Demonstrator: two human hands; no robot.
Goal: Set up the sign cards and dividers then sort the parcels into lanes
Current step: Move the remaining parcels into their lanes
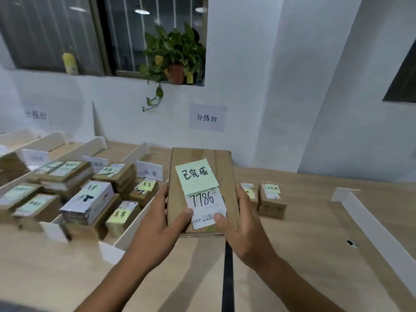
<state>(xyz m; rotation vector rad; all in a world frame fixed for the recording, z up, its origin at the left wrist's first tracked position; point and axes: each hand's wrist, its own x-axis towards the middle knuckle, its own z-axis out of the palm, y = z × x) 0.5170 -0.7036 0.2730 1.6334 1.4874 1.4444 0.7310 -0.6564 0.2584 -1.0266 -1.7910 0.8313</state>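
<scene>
You hold cardboard parcel (221, 167) over table (315, 255). Your left hand (157, 212) grips its left edge, your right hand (245, 221) its right edge, both thumbs pressing white label (206, 206) marked 7786. Green note (197, 176) sits above label. Stacked parcels (90, 199) lie left, between white dividers (136, 154).

Wooden table (315, 233): white dividers (373, 224), sign cards (149, 172), labelled parcels (272, 200).

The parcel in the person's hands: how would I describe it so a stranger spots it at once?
Look above the wooden table, below the wall sign. There the left hand and right hand hold up one brown parcel. Unlike the parcels lying on the table, it is lifted, its white label reading 7786 under a green note.
</scene>
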